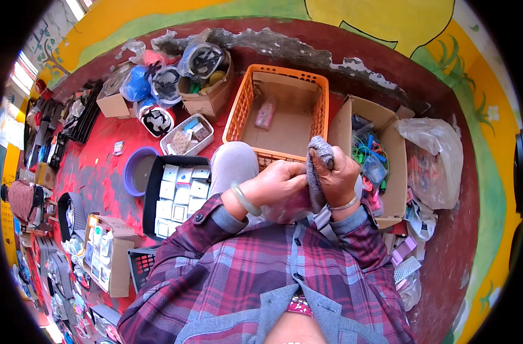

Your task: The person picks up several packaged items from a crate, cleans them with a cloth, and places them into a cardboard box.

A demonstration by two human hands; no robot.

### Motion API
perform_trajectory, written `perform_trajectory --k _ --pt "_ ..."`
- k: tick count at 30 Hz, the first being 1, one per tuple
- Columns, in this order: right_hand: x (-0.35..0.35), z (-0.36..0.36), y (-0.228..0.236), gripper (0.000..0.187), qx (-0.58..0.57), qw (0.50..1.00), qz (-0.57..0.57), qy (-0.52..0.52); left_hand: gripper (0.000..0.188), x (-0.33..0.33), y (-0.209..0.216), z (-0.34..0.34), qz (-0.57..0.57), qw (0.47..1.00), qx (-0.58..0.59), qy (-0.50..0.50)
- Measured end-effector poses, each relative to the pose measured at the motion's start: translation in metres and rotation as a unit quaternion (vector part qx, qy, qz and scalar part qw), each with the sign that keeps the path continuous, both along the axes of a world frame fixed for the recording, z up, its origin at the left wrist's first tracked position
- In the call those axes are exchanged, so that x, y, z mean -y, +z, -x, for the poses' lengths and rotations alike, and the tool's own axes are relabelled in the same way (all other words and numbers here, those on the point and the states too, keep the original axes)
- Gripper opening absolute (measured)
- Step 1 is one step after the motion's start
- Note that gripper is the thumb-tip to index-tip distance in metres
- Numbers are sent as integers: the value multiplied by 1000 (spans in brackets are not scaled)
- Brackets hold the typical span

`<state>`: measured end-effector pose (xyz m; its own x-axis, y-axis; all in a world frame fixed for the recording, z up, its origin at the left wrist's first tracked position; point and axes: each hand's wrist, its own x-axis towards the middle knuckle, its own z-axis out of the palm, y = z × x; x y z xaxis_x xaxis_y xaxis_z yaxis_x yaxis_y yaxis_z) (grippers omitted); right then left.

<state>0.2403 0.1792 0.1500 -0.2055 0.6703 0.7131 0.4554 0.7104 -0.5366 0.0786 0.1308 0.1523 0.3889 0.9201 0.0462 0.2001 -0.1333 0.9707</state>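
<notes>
My right hand (340,176) is closed around a fuzzy grey cloth (317,192), which hangs down in front of my chest. Beside it, my left hand (279,182) is closed in a pinch, its fingertips close to the cloth. Whatever it grips is hidden by the fingers. Just below the hands, a clear bag with something pinkish (289,210) rests at my lap, partly covered. Beyond them stands an orange plastic basket (324,94) lined with cardboard, holding one small pink package (265,114).
Left of my knee sit a black bin (148,198) of small white boxes, a purple basin (128,172) and a white basket (207,148). A cardboard box (394,198) of colourful cords stands on the right, beside a clear plastic bag (439,155). Helmets (204,59) lie near the wall.
</notes>
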Motion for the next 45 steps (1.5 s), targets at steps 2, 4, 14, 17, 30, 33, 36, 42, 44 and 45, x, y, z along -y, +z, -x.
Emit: perform_trajectory --k 2,4,14,17,30,33,36,42,44,45 --pt "-3 -3 0 28 34 998 -43 -18 24 0 -2 -2 -18 1000 -2 9" --pt "-4 -6 4 27 59 996 -69 -19 23 0 -2 -2 -44 999 3 5" --pt "-12 -10 18 26 96 982 -157 52 20 9 1 3 -44 994 68 70" --pt "-28 -33 8 29 191 956 -217 -55 22 10 -4 28 -43 965 203 159" --pt "-47 -56 13 62 -541 618 396 410 30 17 19 57 -20 921 301 245" --pt "-32 -33 7 71 -527 602 448 399 28 15 19 47 -44 933 279 223" --pt "-19 -21 11 77 -528 541 444 482 28 14 20 41 -75 937 252 228" --pt "4 8 20 76 -435 666 464 389 26 9 7 28 -63 948 188 250" --pt "3 10 8 55 -398 759 415 306 25 10 9 23 -52 948 192 250" --pt "0 11 -1 47 -357 800 405 261 24 11 6 25 -61 959 163 225"
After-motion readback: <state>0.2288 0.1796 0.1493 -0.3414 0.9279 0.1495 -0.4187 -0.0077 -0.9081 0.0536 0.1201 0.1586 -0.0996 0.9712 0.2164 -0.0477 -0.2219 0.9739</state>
